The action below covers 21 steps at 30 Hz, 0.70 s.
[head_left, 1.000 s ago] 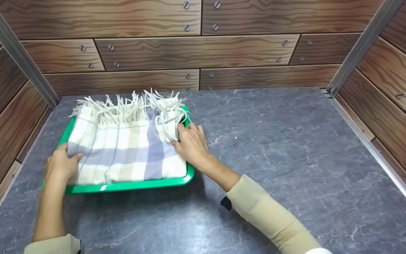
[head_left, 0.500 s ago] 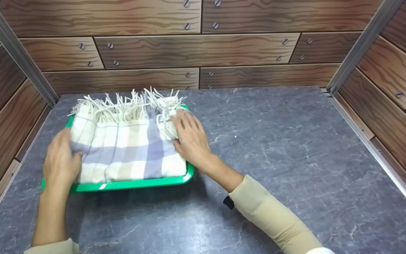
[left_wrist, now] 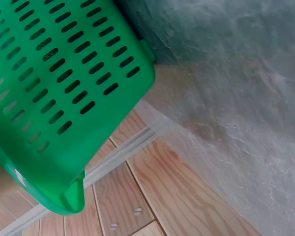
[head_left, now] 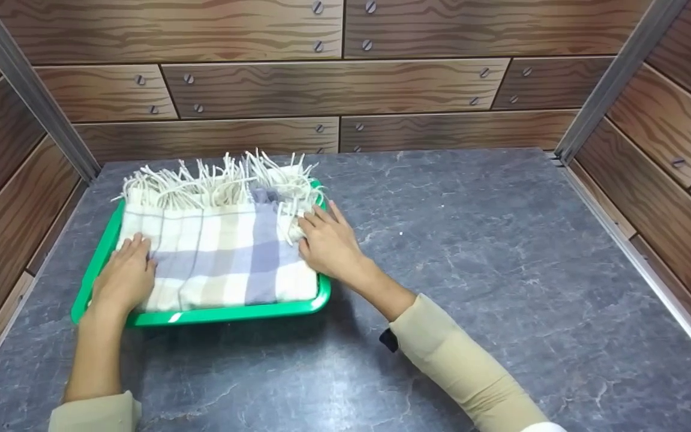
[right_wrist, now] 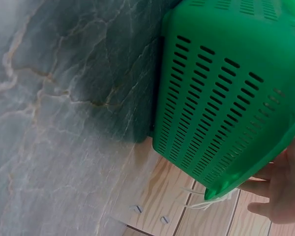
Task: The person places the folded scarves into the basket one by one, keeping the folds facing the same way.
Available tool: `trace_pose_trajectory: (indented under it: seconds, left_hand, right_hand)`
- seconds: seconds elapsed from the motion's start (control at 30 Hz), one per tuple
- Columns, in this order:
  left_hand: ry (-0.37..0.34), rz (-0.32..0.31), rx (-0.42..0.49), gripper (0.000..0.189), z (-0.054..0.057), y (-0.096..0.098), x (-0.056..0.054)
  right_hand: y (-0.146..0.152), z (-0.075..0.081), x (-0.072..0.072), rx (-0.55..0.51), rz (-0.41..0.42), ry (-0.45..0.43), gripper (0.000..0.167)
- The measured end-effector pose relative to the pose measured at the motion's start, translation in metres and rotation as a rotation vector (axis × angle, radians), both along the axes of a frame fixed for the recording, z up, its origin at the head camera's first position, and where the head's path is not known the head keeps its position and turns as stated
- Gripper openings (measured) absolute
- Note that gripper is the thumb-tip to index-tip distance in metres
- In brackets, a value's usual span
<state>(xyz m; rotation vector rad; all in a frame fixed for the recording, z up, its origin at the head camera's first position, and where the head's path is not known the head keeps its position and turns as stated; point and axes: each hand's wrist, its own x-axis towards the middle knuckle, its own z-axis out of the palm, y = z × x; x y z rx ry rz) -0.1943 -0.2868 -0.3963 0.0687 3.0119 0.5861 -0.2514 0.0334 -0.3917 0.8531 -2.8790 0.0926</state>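
A plaid scarf in cream, beige and lavender lies folded in a green plastic basket. Its cream fringe spills over the far rim. My left hand rests on the scarf's left side, fingers fairly straight and pointing away from me. At the right rim, my right hand touches the scarf's fringed corner, fingers spread. The right wrist view shows the slotted basket wall and extended fingers of that hand beside the rim. Below the rim in the left wrist view is the other slotted wall.
The basket stands on a dark grey marbled tabletop, left of the middle. Wood-patterned panels enclose the back and both sides. Metal posts mark the corners, and a metal strip runs along the right edge.
My left hand has left the left rim and moved right onto the scarf. My right hand has lifted slightly from the fringed corner and come back down there. The basket stays put.
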Motion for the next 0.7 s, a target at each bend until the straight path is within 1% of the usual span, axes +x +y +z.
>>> trace_pose_trajectory:
  seconds: [0.2,0.27,0.33,0.4,0.5,0.6,0.7]
  left_hand:
    - [0.003,-0.001,-0.012,0.049,-0.002,0.001,0.0]
    - [0.008,0.001,-0.008,0.049,-0.003,0.001,0.0]
    - [0.018,0.005,0.002,0.049,-0.003,0.002,-0.001]
    - [0.037,0.014,0.013,0.049,-0.002,0.003,-0.001]
    - [0.092,0.038,0.035,0.047,-0.002,0.005,-0.001]
    - [0.167,0.063,0.043,0.044,-0.001,0.01,0.001]
    - [0.244,0.092,0.039,0.042,0.002,0.019,0.003]
  right_hand:
    - [-0.003,0.004,-0.006,0.123,-0.003,-0.092,0.042]
    - [-0.003,0.005,-0.006,0.129,-0.006,-0.103,0.043]
    - [-0.001,0.005,-0.006,0.093,-0.014,-0.108,0.043]
    - [0.001,0.003,-0.006,0.006,-0.019,-0.101,0.043]
    - [0.006,-0.002,-0.004,-0.195,-0.016,-0.067,0.039]
    - [0.012,-0.006,-0.003,-0.392,0.0,-0.018,0.033]
    - [0.019,-0.005,-0.002,-0.524,0.018,0.05,0.027]
